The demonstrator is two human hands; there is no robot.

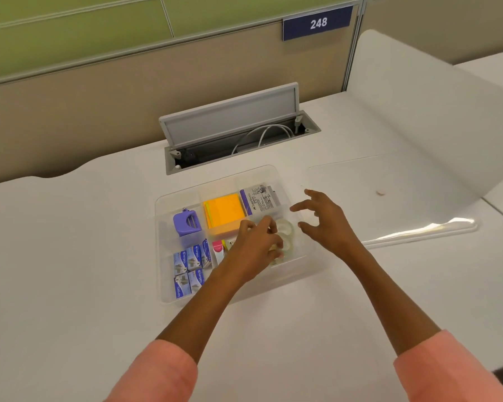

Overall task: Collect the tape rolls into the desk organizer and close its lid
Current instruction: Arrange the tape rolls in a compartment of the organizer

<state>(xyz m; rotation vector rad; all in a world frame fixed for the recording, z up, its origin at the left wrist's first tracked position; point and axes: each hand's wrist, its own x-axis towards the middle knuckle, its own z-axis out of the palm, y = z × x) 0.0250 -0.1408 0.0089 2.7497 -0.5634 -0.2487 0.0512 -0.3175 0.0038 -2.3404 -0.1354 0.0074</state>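
Left hand (257,242) curled low in tray (169,198), fingers pinched on what looks like 1 of 3 rolls (285,227) (partly hidden). Right hand (325,219) beside, fingers spread, empty. Lid (404,198) flat rightward, nearer right hand.

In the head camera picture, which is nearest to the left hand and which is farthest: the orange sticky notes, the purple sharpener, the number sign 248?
From the left hand, nearest first:
1. Orange sticky notes, in the organizer's middle compartment, just left of the fingers.
2. Purple sharpener, further left, in the next compartment.
3. Number sign 248, far up on the partition wall behind the desk.
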